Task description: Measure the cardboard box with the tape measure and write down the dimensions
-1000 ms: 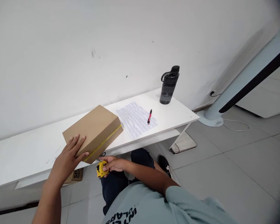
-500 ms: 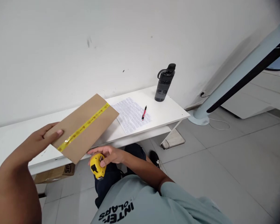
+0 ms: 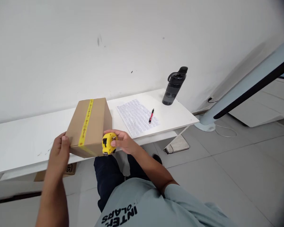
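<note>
A brown cardboard box with yellow printed tape along its top is at the front edge of the white table. My left hand grips the box's near left corner, thumb on the side and the other fingers partly hidden. In my right hand is a yellow tape measure, held close against the box's near right corner. The index finger of that hand reaches along the box's right side. No blade is seen drawn out of the tape measure.
Right of the box lies a sheet of handwritten paper with a red and black pen on it. A dark water bottle stands near the table's back right. Another cardboard box sits below the table. A pale blue stand rises at right.
The box has turned and come down toward the table, so its top and sides now show. My left hand moved right with it, and my right hand brought the tape measure up to its corner.
</note>
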A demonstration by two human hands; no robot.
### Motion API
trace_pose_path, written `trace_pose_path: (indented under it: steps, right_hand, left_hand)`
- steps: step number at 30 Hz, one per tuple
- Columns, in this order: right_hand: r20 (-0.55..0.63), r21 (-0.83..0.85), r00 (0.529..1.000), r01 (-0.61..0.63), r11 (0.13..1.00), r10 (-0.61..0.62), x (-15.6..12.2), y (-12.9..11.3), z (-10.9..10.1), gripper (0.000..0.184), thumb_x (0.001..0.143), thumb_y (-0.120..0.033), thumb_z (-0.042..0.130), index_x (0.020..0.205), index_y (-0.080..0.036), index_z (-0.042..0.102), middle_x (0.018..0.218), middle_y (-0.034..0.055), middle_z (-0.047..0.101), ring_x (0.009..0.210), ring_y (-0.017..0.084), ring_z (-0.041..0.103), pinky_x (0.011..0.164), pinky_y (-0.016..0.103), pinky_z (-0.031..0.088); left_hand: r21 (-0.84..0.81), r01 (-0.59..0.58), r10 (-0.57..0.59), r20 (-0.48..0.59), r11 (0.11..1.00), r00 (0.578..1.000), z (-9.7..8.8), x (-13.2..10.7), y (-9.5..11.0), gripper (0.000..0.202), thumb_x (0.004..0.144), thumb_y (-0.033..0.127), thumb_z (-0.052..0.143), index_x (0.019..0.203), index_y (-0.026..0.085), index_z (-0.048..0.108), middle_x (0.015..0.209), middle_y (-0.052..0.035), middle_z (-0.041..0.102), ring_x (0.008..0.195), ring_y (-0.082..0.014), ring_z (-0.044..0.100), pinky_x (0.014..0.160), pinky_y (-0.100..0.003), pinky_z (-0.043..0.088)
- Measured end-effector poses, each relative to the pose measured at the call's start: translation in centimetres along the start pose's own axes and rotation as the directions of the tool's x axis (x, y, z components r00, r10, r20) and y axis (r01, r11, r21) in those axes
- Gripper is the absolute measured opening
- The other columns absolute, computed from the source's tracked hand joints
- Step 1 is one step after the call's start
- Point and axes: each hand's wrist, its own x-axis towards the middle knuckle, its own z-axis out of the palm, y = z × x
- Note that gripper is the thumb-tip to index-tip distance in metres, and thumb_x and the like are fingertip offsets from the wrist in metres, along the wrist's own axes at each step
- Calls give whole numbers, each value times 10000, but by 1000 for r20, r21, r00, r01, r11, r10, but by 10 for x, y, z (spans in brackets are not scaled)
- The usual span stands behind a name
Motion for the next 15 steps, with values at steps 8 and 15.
trace_pose_path:
  steps: [8,15]
  right_hand:
    - [-81,-348,969,190,918,-231,-57,-31,33,505,788,-349,834,1263,-305,669,1080,24,669,878,143,656,782,256,584]
    - [-17,-469,961,237,851,-277,-68,-17,37,480,842,-360,787,1301,-325,649,1132,48,652,922,171,659,786,293,601]
  left_hand:
    - [195,-761,781,-42,618,624,5,-80,79,645,907,430,685,1473,245,438,1317,-134,676,1302,-267,600,1177,-514,387]
    - [244,-862,887,14,444,461,-14,-82,83,292,875,147,681,1160,200,650,1046,-61,793,1012,-165,735,871,-322,533]
